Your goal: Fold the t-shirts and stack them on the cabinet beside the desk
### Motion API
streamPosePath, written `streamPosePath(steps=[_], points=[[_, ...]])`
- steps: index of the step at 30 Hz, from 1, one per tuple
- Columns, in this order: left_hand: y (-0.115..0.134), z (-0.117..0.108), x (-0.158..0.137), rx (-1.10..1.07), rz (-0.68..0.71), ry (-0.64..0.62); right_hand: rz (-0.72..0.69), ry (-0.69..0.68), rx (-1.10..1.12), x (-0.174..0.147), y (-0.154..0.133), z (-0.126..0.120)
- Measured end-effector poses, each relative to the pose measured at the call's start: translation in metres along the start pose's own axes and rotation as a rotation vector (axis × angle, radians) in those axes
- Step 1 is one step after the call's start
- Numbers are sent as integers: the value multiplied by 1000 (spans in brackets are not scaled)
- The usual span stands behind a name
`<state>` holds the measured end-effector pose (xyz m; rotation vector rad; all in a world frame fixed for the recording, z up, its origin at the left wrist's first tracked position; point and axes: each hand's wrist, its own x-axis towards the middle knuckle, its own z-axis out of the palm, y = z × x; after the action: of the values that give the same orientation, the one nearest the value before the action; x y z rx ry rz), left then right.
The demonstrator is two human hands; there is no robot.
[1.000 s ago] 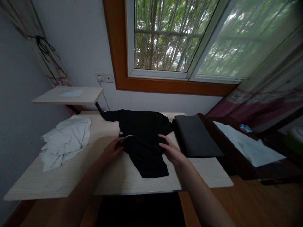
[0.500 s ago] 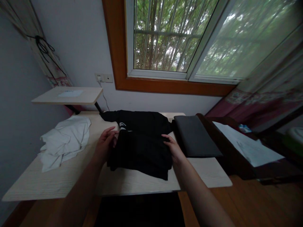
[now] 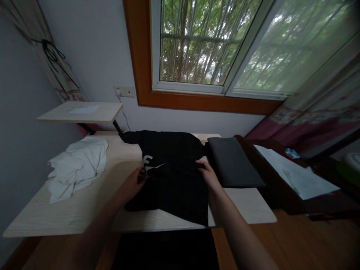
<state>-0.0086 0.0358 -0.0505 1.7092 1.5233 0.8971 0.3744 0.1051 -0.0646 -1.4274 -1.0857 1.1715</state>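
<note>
A black T-shirt (image 3: 176,150) with a white print lies across the desk, its upper part toward the window and one sleeve pointing left. My left hand (image 3: 137,183) is at the shirt's left edge beside the print, fingers curled and closed on the cloth. At the right edge my right hand (image 3: 207,173) pinches the fabric between thumb and fingers. The lower hem slants down toward the desk's front edge, with some creases across the middle.
A crumpled white cloth (image 3: 80,163) lies on the desk (image 3: 56,221) at left, below a small raised shelf (image 3: 81,114). A dark flat case (image 3: 233,161) sits right of the shirt. Farther right, a paper sheet (image 3: 292,172) rests on a dark surface.
The shirt's lower part has been drawn toward me and lies flatter, showing more of the white print. My left hand has moved down and right onto the shirt's edge; my right hand moved slightly right.
</note>
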Motion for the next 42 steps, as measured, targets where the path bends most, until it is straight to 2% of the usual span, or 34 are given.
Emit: streamPosePath(steps=[5,10,16,23,26,29,35,39,42], points=[[27,5,-11,-213,-155,-143,-46,7,-41,1,4,1],[22,6,-9,-341,-280,-202,-60,12,-38,1,4,-1],[4,6,-10,-298,-291,-196,-61,5,-43,3,7,-2],[4,17,-11,-253,-206,-200,-92,7,-61,2,7,-2],[2,13,-10,-228,-174,-164,-89,-3,-57,0,7,-4],[-1,-8,-12,-192,-128,-68,-57,-9,-40,0,7,-7],[-14,-81,-29,-67,-100,159,-84,-13,-88,0,5,-18],[-35,-119,-46,35,-222,147,-110,-14,-219,-4,-1,-22],[-54,-132,-56,210,-272,42,-131,-50,-370,-9,-9,-23]])
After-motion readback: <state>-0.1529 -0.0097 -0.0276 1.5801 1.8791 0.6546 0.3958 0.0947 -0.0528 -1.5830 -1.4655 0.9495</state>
